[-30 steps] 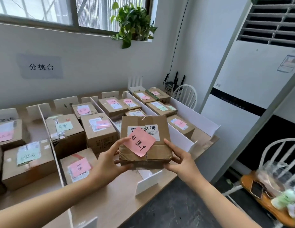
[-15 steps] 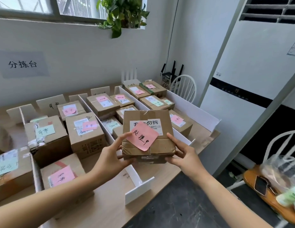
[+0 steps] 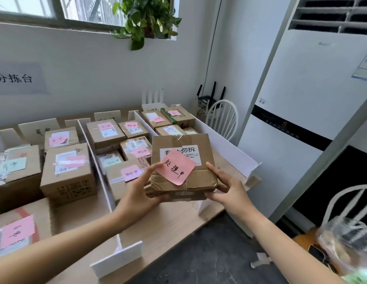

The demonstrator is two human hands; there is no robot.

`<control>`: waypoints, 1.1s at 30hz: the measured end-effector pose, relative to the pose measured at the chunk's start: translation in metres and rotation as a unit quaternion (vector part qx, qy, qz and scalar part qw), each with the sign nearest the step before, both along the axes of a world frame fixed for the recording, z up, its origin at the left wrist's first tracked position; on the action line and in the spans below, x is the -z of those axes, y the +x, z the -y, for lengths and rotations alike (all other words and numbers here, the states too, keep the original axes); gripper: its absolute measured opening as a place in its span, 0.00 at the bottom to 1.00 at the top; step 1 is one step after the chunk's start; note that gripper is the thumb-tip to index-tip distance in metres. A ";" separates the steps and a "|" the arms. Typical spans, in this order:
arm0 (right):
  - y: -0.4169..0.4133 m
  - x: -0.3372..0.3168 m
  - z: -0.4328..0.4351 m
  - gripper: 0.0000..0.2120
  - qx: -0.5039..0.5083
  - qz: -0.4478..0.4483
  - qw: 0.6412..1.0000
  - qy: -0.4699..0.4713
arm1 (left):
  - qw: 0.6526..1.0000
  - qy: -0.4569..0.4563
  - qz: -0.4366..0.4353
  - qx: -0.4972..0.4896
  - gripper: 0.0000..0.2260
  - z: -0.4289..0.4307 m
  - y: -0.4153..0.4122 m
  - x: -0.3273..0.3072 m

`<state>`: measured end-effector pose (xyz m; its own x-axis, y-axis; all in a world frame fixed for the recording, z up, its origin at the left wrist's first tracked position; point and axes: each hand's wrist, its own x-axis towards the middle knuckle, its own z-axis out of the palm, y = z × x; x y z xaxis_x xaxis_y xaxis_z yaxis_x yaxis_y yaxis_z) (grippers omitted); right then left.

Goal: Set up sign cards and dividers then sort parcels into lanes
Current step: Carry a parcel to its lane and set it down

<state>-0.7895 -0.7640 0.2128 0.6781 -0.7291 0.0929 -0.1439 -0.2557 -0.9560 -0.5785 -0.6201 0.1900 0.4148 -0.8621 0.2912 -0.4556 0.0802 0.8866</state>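
My left hand (image 3: 135,192) and right hand (image 3: 229,191) each have a grip on the parcel (image 3: 202,177), pink note (image 3: 175,168) on top, centre frame above the table (image 3: 168,222).

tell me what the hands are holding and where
A taped cardboard parcel: the left hand grips its left side, the right hand its right side.

Soft daylight from the window (image 3: 82,9) overhead fills the room evenly, leaving only faint shadows beneath the parcel (image 3: 199,140) I hold. Wide-angle bending curves the frame edges; the plastic bag (image 3: 346,242) at lower right smears out of focus.
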 end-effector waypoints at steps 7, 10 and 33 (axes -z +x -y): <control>-0.057 -0.008 0.065 0.36 -0.010 -0.004 1.000 -0.013 | 1.000 0.001 -0.003 -0.004 0.36 0.059 -0.060 -0.002; -0.073 -0.005 0.085 0.36 -0.010 -0.001 1.000 -0.023 | 1.000 0.007 0.001 -0.004 0.36 0.077 -0.078 0.001; -0.087 0.017 0.297 0.36 0.038 -0.018 0.999 -0.005 | 0.999 0.015 -0.046 -0.012 0.36 0.303 -0.091 0.031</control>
